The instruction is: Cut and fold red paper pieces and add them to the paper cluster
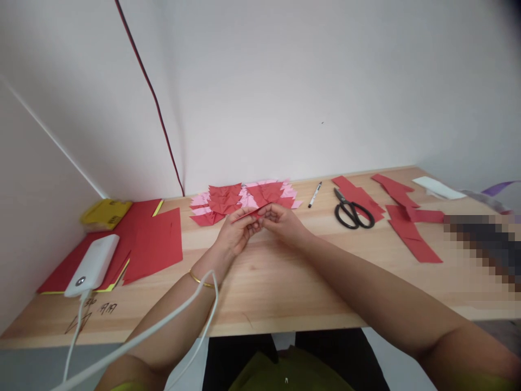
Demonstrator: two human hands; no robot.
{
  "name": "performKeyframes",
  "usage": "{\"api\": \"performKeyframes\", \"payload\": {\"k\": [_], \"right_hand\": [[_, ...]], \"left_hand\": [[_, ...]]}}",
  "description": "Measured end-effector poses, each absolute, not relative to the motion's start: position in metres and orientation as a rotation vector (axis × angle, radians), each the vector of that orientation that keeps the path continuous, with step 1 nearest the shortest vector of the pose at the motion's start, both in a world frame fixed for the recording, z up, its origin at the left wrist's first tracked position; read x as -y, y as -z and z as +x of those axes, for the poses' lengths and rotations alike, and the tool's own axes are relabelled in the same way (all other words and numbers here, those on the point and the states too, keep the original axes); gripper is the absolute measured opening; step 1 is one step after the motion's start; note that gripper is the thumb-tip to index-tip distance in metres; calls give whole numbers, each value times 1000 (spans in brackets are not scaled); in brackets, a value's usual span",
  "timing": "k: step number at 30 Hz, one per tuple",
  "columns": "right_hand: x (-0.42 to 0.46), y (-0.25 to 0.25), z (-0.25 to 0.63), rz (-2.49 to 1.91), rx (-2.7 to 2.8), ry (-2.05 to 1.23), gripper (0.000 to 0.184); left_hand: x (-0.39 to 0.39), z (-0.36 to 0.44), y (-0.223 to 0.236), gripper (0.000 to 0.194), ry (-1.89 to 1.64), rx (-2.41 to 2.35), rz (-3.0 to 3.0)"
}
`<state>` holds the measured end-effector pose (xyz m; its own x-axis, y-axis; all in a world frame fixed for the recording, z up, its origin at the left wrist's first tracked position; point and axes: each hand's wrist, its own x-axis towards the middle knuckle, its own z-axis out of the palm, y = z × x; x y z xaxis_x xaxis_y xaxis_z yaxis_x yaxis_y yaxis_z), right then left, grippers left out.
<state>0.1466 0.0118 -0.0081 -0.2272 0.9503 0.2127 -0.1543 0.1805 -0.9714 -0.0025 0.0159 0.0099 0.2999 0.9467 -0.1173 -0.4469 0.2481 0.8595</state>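
Between my two hands is a small piece of red paper (246, 214), seen nearly edge-on above the middle of the table. My left hand (238, 231) pinches its left part, with the fingers curled beneath. Thumb and fingertips of my right hand (280, 222) close on its right part. Just behind the hands lie folded red paper pieces (225, 198) on top of pink ones (199, 201), in overlapping rows. How the held paper is folded is partly hidden by my fingers.
Right of my hands lie a marker (315, 195), black-handled scissors (353, 212), red paper scraps (415, 239) and a white strip (437, 187). At left, a white power bank (93, 266) rests on red sheets (157, 244) beside a yellow packet (106, 215). Its white cable (154, 328) crosses my left forearm.
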Motion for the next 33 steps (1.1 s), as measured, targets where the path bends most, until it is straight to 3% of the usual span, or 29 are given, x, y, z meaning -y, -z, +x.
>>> {"api": "performKeyframes", "payload": {"k": [12,33], "right_hand": [[-9,3,144,-1012,1447,-1168,1],[-10,4,144,-926,1368,-1276,16]], "left_hand": [[-14,-1,-11,26,-1059,-780,851],[-15,-2,-11,23,-1053,-852,801]]}}
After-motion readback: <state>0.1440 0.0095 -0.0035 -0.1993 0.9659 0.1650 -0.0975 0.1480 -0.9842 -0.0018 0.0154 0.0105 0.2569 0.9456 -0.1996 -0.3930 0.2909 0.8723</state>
